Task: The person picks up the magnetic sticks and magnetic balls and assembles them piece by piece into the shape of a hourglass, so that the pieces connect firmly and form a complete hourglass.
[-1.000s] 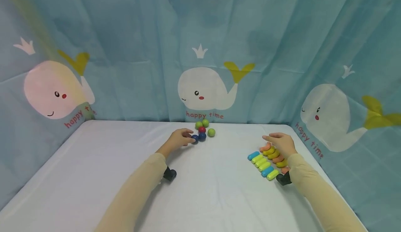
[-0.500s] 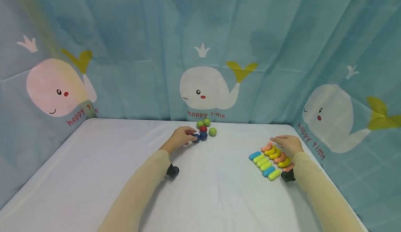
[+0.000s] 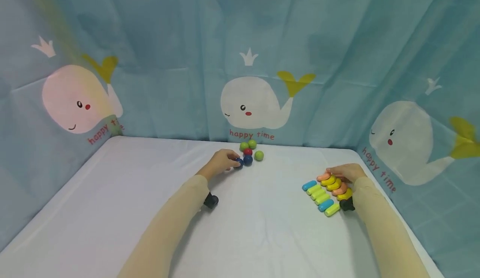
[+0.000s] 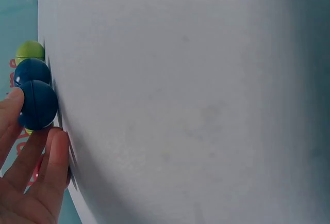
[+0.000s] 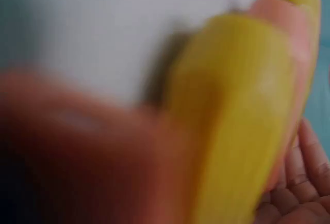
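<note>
Booth-like setting: table (image 3: 270,228), whale-print curtains (image 3: 168,98)

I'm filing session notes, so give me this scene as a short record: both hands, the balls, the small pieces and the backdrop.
Left hand: thumb and fingers on a blue ball
Right hand: close to the curved pieces, contact unclear
Balls: three green, two blue, one red
Curved pieces: yellow and pink, in a row, partly hidden
Straight pieces: two blue, four yellow-green, in a row alongside
Backdrop: light blue curtain, printed whales
</note>
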`<state>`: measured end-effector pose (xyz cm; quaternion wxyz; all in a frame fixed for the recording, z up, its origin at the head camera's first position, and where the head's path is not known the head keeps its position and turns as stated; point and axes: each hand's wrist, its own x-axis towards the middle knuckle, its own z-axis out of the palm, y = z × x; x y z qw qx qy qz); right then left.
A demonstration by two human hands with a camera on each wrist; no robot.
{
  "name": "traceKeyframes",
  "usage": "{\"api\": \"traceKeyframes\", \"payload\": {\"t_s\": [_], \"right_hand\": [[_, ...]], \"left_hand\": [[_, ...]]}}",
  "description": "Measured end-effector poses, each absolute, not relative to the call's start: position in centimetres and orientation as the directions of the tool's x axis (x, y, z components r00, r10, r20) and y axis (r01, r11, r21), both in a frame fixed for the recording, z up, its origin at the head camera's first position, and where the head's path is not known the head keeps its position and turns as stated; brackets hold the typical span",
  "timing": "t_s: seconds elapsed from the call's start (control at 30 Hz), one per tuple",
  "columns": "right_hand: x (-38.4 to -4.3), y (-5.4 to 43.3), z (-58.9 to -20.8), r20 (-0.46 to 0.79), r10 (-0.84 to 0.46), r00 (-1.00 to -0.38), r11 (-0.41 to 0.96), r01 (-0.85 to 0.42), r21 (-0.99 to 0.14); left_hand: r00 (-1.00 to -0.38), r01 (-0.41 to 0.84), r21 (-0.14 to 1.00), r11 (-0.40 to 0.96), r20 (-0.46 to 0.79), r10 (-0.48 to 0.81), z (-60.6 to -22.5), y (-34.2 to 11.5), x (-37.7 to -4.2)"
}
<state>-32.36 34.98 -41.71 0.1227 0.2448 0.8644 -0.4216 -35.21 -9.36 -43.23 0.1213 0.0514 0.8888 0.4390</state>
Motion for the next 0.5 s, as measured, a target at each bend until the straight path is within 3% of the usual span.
{"api": "traceKeyframes", "payload": {"t_s": [0.2,0.5], "right_hand": [[-33.0,34.5,-41.1,-0.44,0.296,-0.848,0.595,0.524,-0.61],[-33.5,33.8,-41.3,-0.491,0.314,-0.813,0.405,0.582,-0.705]], "left_hand": [[-0.962,-0.008,0.782,0.623,-0.177,0.209,-43.0,-9.6,-34.9],[-0.964,0.028,0.756,0.654,-0.153,0.218,-43.4,-10.4,-34.3]]}}
